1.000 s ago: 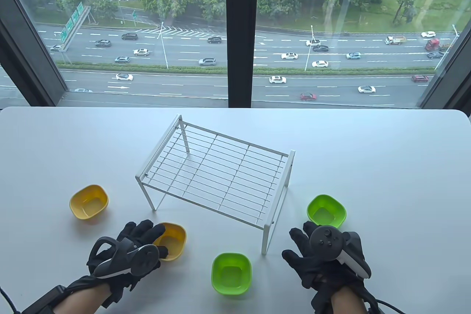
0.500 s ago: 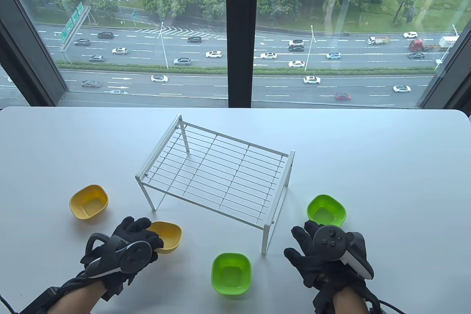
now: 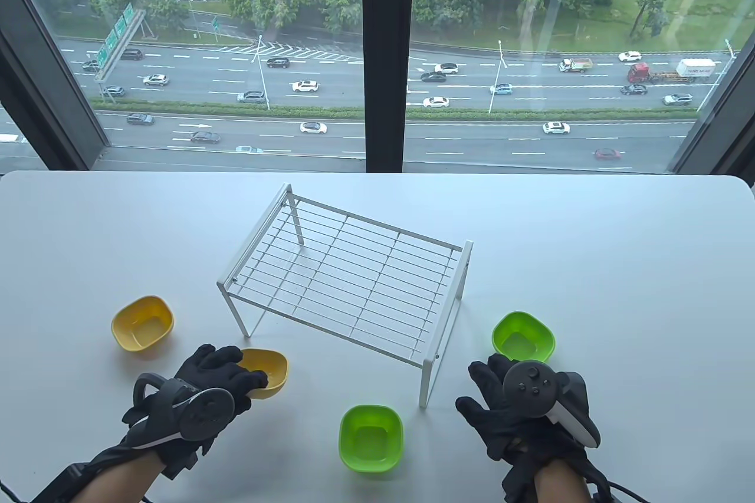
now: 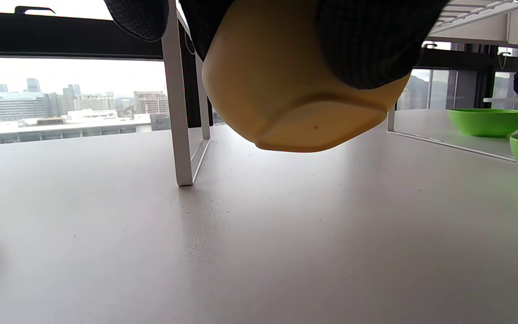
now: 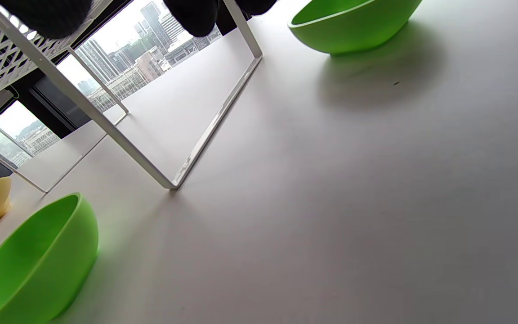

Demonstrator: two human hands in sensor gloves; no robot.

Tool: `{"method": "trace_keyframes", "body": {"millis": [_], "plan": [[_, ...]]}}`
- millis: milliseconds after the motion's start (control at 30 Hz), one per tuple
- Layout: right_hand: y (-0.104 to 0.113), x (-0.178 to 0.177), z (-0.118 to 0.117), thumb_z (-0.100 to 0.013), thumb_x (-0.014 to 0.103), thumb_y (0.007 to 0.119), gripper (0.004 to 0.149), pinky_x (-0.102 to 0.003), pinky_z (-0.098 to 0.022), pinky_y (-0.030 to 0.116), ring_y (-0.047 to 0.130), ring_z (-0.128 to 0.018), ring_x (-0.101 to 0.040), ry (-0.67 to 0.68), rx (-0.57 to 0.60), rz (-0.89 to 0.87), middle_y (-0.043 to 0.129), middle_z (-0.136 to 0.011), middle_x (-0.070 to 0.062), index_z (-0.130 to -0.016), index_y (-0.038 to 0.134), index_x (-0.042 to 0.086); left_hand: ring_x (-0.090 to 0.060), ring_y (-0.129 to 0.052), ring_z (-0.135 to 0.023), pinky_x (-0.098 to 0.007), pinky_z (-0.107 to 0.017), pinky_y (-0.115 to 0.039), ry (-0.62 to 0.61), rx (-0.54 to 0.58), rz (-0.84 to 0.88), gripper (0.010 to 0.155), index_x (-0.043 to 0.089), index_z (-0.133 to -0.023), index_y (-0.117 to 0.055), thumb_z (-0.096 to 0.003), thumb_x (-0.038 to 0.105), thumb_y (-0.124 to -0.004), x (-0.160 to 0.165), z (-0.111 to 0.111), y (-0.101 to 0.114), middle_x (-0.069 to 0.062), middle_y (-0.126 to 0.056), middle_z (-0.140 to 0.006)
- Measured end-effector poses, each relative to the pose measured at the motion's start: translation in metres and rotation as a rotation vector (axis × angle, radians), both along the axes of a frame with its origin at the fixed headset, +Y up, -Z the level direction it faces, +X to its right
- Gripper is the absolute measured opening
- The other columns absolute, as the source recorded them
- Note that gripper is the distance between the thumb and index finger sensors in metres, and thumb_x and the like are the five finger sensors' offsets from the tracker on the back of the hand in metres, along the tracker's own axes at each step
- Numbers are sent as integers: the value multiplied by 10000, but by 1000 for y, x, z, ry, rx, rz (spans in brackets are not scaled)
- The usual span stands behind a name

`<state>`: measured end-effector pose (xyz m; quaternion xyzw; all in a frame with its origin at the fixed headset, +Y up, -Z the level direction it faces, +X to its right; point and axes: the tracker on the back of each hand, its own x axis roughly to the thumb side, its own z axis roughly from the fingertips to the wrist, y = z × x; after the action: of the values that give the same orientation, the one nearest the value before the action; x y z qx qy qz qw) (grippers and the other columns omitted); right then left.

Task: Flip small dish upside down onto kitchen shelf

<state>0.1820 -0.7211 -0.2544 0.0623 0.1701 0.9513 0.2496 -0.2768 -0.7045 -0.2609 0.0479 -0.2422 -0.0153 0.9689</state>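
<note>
Since a second ago the left hand (image 3: 197, 394) has lifted the nearer yellow dish (image 3: 268, 370) clear of the table (image 3: 619, 267) and begun tipping it; the left wrist view shows its base hanging above the surface, fingers (image 4: 367, 45) curled round its wall. That grip probably leaves the wrist free to roll the dish over. To its left a second yellow dish (image 3: 143, 323) sits untouched. The wire shelf (image 3: 348, 285) stands in the middle, its top bare. A green dish (image 3: 371, 438) lies in front of it, another (image 3: 524, 338) beside its right leg. The right hand (image 3: 519, 408) rests with fingers loosely spread, holding nothing.
</note>
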Motion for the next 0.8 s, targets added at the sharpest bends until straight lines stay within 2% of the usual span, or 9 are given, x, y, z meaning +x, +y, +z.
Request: {"method": "trace_keyframes", "body": {"millis": [400, 700, 800], "plan": [[0, 2, 0, -477, 652, 615, 778, -687, -710, 248, 214, -1052, -453, -3, 0, -22, 232, -1182, -159, -1101, 390, 244, -219, -742, -996, -521, -751, -697, -23, 24, 75, 569, 445, -948, -676, -396, 407, -808, -3, 3, 8, 126, -920, -854], [-1, 2, 0, -478, 654, 611, 804, -688, -708, 252, 226, -1052, -453, 0, -3, -31, 243, -1181, -157, -1098, 348, 215, -217, -770, -971, -500, -725, -744, -50, 107, 128, 588, 437, -975, -637, -406, 413, -782, -5, 13, 23, 126, -911, -845], [2, 1, 2, -479, 650, 613, 779, -682, -712, 275, 252, -1055, -448, 18, 45, -50, 272, -1181, -150, -1095, 389, 229, -218, -766, -964, -492, -719, -753, -67, 103, 173, 598, 420, -993, -599, -416, 414, -753, -7, 13, 27, 124, -888, -846]]}}
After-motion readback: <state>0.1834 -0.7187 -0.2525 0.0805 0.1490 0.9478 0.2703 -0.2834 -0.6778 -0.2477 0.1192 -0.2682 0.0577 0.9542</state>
